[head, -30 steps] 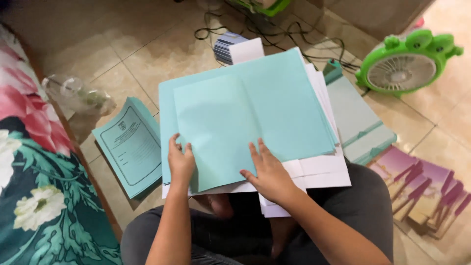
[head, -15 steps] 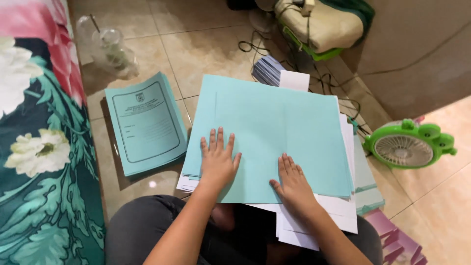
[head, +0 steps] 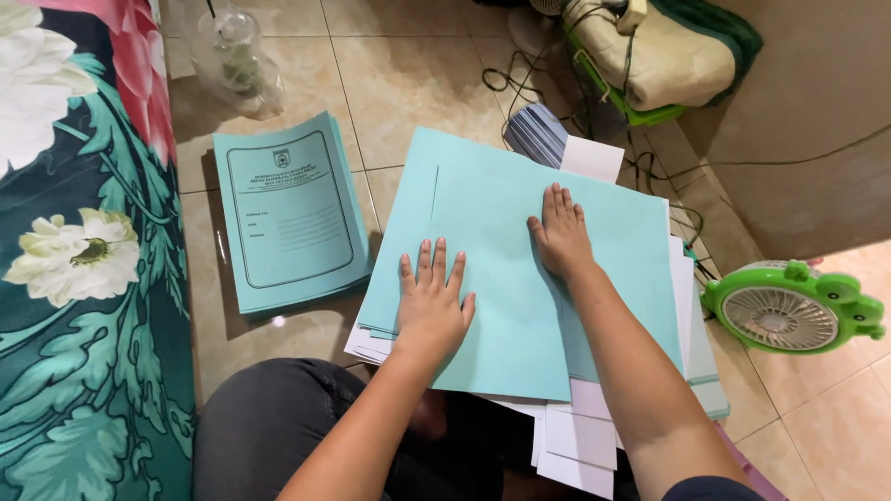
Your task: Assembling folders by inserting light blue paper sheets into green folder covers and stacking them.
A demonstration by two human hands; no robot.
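**Light blue cover sheet pressed flat on a lap stack**

The light blue cover sheet point(head: 501, 278), thin matte card with crisp corners, lies on top of a stack of white paper point(head: 575, 445) across the person's lap, above the tiled floor point(head: 408, 74). Both hands rest on it palm down with fingers spread and gripping nothing: the left hand point(head: 432, 301) near its lower left edge, the right hand point(head: 559, 234) nearer the top. Flat palms like this seem meant to hold the sheet steady and smooth against the sheets below. To the left on the floor sits a pile of printed blue booklets point(head: 290, 221), beside a floral fabric point(head: 83, 278). A green frog-shaped fan point(head: 789, 311) stands to the right, and cables point(head: 520, 74) trail beyond.
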